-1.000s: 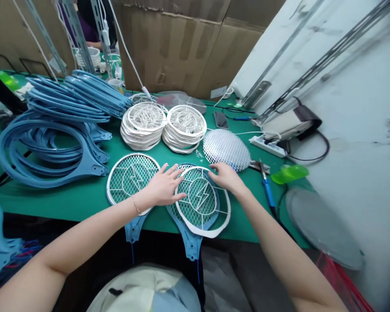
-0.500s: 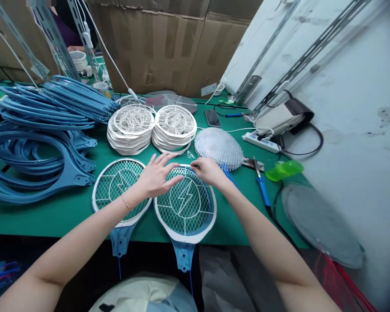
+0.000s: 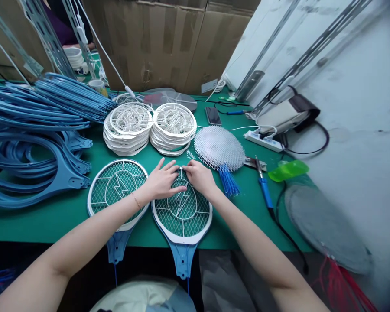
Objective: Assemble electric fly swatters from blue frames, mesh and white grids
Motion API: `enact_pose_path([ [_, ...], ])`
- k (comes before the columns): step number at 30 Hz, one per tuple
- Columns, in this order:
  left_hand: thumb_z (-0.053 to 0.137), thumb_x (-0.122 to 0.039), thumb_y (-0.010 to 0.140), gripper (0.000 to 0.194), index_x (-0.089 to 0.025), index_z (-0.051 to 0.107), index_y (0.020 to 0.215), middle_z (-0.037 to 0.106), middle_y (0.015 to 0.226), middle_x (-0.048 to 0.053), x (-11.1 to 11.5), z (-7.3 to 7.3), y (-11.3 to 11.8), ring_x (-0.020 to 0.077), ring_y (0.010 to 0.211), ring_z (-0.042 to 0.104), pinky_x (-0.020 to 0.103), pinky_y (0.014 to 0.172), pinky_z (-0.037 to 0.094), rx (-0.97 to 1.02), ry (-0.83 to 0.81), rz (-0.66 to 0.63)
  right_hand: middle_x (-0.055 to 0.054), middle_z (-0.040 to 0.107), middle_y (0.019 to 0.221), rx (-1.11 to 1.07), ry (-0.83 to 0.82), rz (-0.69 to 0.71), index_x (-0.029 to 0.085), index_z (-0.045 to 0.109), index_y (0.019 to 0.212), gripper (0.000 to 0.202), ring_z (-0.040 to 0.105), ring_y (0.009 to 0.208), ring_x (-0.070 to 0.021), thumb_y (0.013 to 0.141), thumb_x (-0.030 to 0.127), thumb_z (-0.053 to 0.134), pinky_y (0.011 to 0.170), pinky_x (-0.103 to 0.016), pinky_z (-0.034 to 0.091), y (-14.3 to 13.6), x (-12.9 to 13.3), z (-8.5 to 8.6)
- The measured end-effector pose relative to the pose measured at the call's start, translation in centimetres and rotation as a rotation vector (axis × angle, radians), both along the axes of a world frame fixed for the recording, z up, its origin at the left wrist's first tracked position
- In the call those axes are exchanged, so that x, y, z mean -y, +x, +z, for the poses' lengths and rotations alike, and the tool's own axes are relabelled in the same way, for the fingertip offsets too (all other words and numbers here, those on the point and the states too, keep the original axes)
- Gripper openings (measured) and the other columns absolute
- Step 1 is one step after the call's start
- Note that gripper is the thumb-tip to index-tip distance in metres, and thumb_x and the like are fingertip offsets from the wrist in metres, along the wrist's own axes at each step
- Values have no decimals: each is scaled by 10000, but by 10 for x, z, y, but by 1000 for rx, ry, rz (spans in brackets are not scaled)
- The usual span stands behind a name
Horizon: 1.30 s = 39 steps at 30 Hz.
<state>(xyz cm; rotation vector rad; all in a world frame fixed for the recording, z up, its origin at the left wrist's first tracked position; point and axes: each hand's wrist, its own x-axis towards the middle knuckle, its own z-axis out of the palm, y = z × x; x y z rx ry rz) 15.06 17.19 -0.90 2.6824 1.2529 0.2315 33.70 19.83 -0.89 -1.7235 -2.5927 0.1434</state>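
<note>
On the table's near edge lies the right mosquito swatter head (image 3: 183, 223), a blue frame with metal mesh and a white lightning-bolt guard (image 3: 182, 239) over it. My left hand (image 3: 161, 180) rests on its upper left rim, fingers spread and thumb reaching over the mesh. At the top of the same rim, my right hand (image 3: 199, 177) is closed, its fingertips pinching the guard's edge beside the left fingertips. A second swatter head (image 3: 95, 190) with a white guard lies to the left, partly under my left forearm. Blue wires hang from both handles.
Two stacks of white guards (image 3: 126, 136) stand behind. Blue frames (image 3: 39, 169) pile up at left. To the right are mesh discs (image 3: 219, 147), blue wires (image 3: 228, 180), a soldering iron (image 3: 263, 186), a phone (image 3: 212, 116) and a power strip (image 3: 263, 141). A cardboard box (image 3: 169, 47) blocks the back.
The right guard now sits more evenly over its blue frame, where a blue band showed at the right before. My right hand has moved slightly left, closer to my left fingertips.
</note>
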Motion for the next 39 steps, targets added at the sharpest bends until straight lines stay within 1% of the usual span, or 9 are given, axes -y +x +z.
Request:
enact_pose_path([
  [5,377,-710,960,729,-104,652,1259,513,1500,139,-1,-3,0,306,1476,337,475,1253,61,-14,10,-39,-122,653,1132,116,25,18,163,707,1127,353,593,1035,-213,1017,161,373,675,-273,445,-7,6,-2],
  [9,378,-716,950,739,-96,657,1241,556,1453,155,-2,-3,3,304,1396,446,457,1240,133,-17,13,-45,-172,645,1140,139,-13,96,90,710,1085,316,567,1086,-259,964,113,420,795,-317,464,-14,3,-2],
  [14,439,-767,887,819,-47,666,1206,617,1349,194,-6,0,7,308,1247,563,450,1219,192,-36,-10,-60,-150,649,1140,141,-99,127,123,723,1064,269,592,1069,-254,933,141,490,821,-311,468,-6,-1,23],
  [19,396,-737,920,793,-66,649,1261,539,1455,206,-3,5,8,319,1317,517,442,1181,248,-107,-40,-56,-58,672,974,-251,-166,61,174,681,963,152,627,861,-169,940,267,563,727,-265,466,15,81,47],
  [23,386,-778,900,860,-57,628,1301,481,1508,214,0,6,8,342,1365,465,454,1184,228,-124,-65,-54,-46,670,931,-253,-215,234,180,668,908,142,614,868,-208,824,275,732,766,-322,451,26,155,32],
  [26,381,-783,899,902,-22,597,1332,432,1540,225,2,8,9,352,1386,435,462,1198,195,-151,-99,-34,-53,670,935,-203,-178,292,179,654,868,53,592,872,-205,899,221,661,774,-332,427,31,170,19],
  [30,316,-777,919,936,-29,473,1458,294,1622,201,25,20,11,379,1461,300,503,1211,141,-142,-99,-28,-27,659,870,-198,-192,305,189,626,864,138,570,816,-189,974,257,578,752,-324,403,31,165,20],
  [34,476,-750,862,959,-89,357,1546,378,1578,199,67,32,11,395,1397,392,498,1162,261,-183,-187,-67,-28,650,859,-131,-150,277,189,644,829,124,569,799,-195,937,248,631,720,-323,385,25,167,23],
  [39,677,-724,725,1167,-91,218,1591,355,1581,230,89,25,12,411,1407,377,509,1165,255,-270,-229,-72,-29,678,855,-120,-132,269,185,713,795,189,596,779,-169,951,238,622,826,-335,398,23,169,18],
])
